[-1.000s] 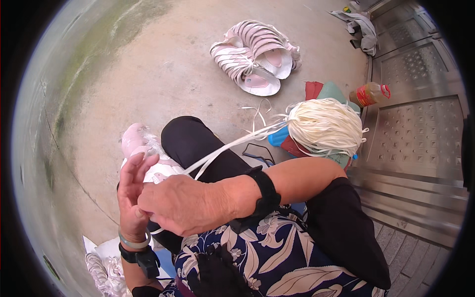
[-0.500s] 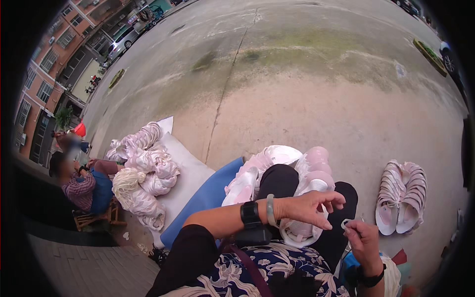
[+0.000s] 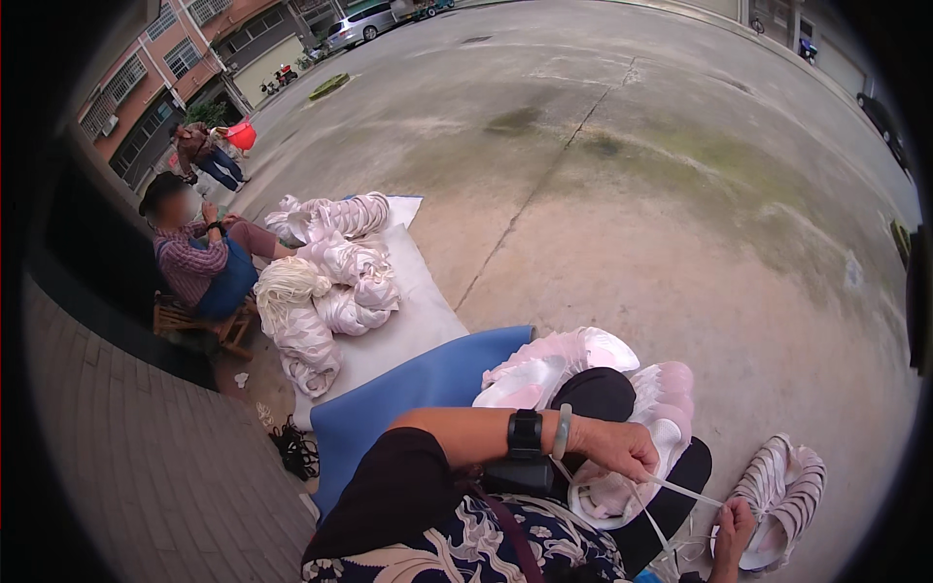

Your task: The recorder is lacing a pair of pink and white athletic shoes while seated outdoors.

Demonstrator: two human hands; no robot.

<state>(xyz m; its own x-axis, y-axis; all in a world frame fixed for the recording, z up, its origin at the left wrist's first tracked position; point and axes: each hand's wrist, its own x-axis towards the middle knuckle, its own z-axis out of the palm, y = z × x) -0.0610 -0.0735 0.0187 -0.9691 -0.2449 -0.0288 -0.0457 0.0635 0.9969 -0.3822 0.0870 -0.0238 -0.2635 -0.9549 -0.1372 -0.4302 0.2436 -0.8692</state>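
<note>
A flat white shoelace (image 3: 686,491) runs taut between my two hands. My left hand (image 3: 618,447), with a bangle and a black wristband behind it, is closed on one part of it over my lap. Lower and to the right, my right hand (image 3: 735,528) pinches the lace between thumb and fingers. Loose lengths hang below the hands. Under my left hand lies a white and pink shoe upper (image 3: 604,494), partly covered by the hand. Beyond it, a nested stack of pink and white uppers (image 3: 671,391) rests by my dark-trousered knees.
Beside my right hand, bundled striped uppers (image 3: 785,486) lie on the concrete. More white and pink uppers (image 3: 559,364) sit by my left knee, near a blue sheet (image 3: 418,384). Tied bundles (image 3: 340,291) lie on a white sheet. A seated person (image 3: 199,248) works at the left.
The view has swung left. My left hand, open with fingers spread before, is now closed on the lace. My right hand, which pinched a small white loop, now holds the lace stretched.
</note>
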